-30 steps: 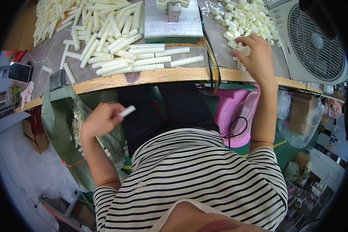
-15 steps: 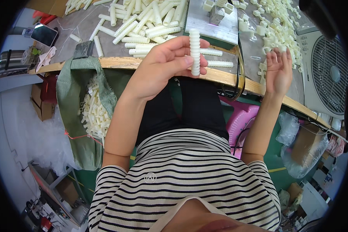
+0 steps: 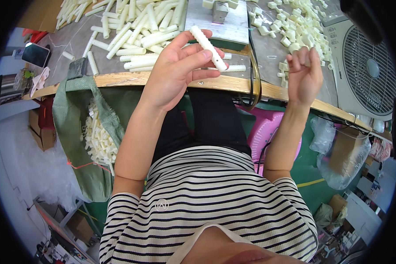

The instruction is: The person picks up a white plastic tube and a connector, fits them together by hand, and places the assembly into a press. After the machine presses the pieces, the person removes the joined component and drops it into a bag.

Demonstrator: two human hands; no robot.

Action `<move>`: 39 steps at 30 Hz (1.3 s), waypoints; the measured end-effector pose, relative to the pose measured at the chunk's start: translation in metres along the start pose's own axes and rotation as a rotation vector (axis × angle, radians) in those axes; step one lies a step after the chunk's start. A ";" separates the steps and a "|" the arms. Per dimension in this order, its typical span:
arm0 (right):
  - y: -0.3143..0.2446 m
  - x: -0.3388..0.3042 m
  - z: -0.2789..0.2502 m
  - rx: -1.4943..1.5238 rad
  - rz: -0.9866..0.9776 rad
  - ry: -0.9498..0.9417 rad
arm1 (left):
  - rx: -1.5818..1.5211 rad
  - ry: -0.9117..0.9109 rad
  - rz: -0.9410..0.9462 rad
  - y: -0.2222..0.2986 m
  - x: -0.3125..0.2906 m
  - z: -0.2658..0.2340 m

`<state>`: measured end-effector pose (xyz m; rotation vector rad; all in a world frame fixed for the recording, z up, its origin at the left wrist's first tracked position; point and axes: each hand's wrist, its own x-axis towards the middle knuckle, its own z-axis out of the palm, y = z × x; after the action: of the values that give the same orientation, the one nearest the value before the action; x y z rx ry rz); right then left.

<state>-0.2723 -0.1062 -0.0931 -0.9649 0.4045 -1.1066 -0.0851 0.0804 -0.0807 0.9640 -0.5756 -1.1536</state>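
Observation:
My left hand (image 3: 174, 72) holds a white ribbed plastic tube (image 3: 208, 47) between thumb and fingers, above the table's front edge. The tube leans, its upper end toward the left, and small holes show along its side. My right hand (image 3: 304, 77) is raised at the right, beside a heap of small white plastic connector pieces (image 3: 290, 33). Its fingers curl in toward the palm; whatever they may pinch is hidden. Behind my left hand lies a pile of similar white tubes (image 3: 141, 28). A metal plate (image 3: 200, 24) with a small metal block (image 3: 220, 12) stands between pile and heap.
A grey box fan (image 3: 369, 68) stands at the right. Black cables (image 3: 256, 77) hang over the wooden table edge (image 3: 119, 79). A green sack (image 3: 68, 132) of white pieces hangs at the left, near a phone (image 3: 36, 55). Under the table is a pink plastic seat (image 3: 268, 127).
The tube in my left hand has tipped from upright to slanting. My right hand's fingers have curled in more. The whole view has shifted slightly, so the table things appear further left.

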 end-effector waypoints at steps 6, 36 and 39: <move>0.016 -0.048 0.068 -0.401 -0.036 -0.128 | -0.126 0.100 0.210 -0.007 0.009 0.020; 0.005 -0.028 0.053 -0.567 -0.003 -0.365 | 0.742 0.086 0.600 0.062 0.048 0.024; 0.018 0.008 0.056 -0.194 -0.023 -0.280 | 0.898 0.165 0.714 0.053 0.106 0.010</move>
<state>-0.2193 -0.0855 -0.0752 -1.2800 0.2756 -0.9473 -0.0313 -0.0176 -0.0392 1.4161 -1.2243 -0.1285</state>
